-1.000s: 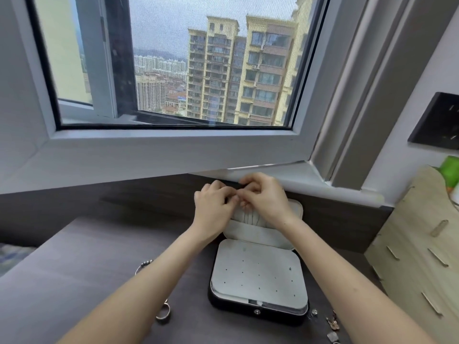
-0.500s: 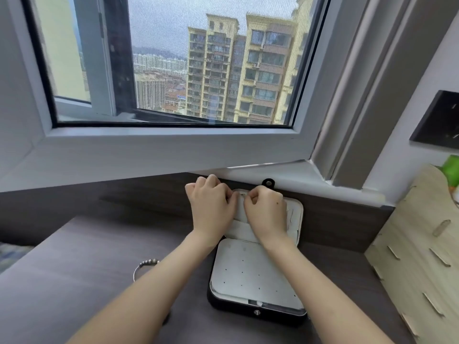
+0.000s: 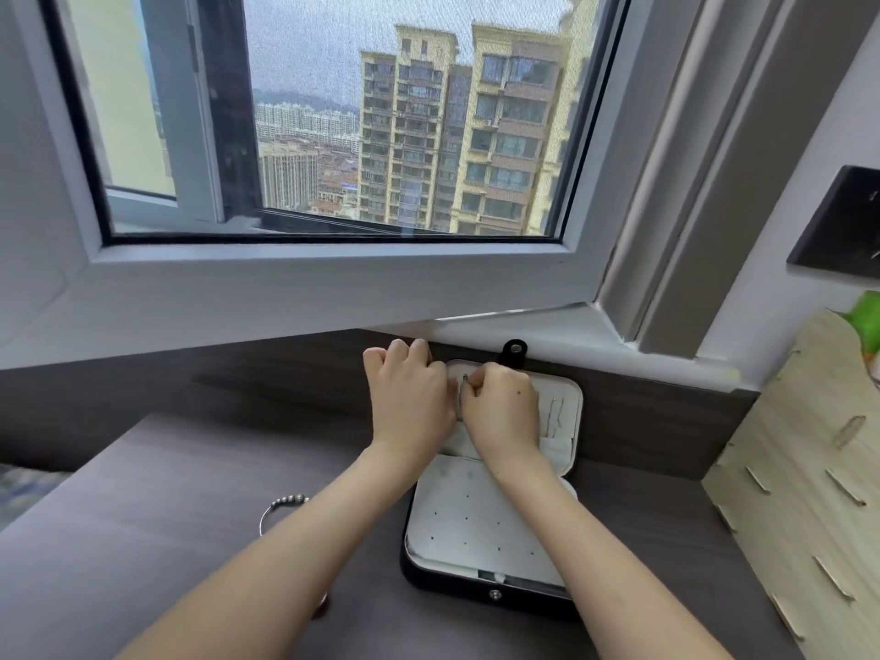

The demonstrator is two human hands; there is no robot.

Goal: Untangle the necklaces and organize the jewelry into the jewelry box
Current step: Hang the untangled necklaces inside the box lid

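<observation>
An open black jewelry box with a white lining lies on the dark table, its lid leaning against the wall. Both hands are pressed to the lid's inside. My right hand pinches a thin silver necklace at its top end near the lid's upper edge. My left hand is curled beside it, touching the lid's left side; what it grips is hidden. Another thin chain hangs in the lid to the right. A silver beaded bracelet lies on the table left of my left forearm.
A pale wooden organizer panel stands at the right. The window sill and a dark wall strip run just behind the box. A black wall panel is at the upper right. A small dark item peeks out under my left forearm.
Both hands have dropped from above the box onto the lid's inside and spread slightly apart. The view shifted, so the lid's black snap tab shows and the loose pieces at the bottom right left view.
</observation>
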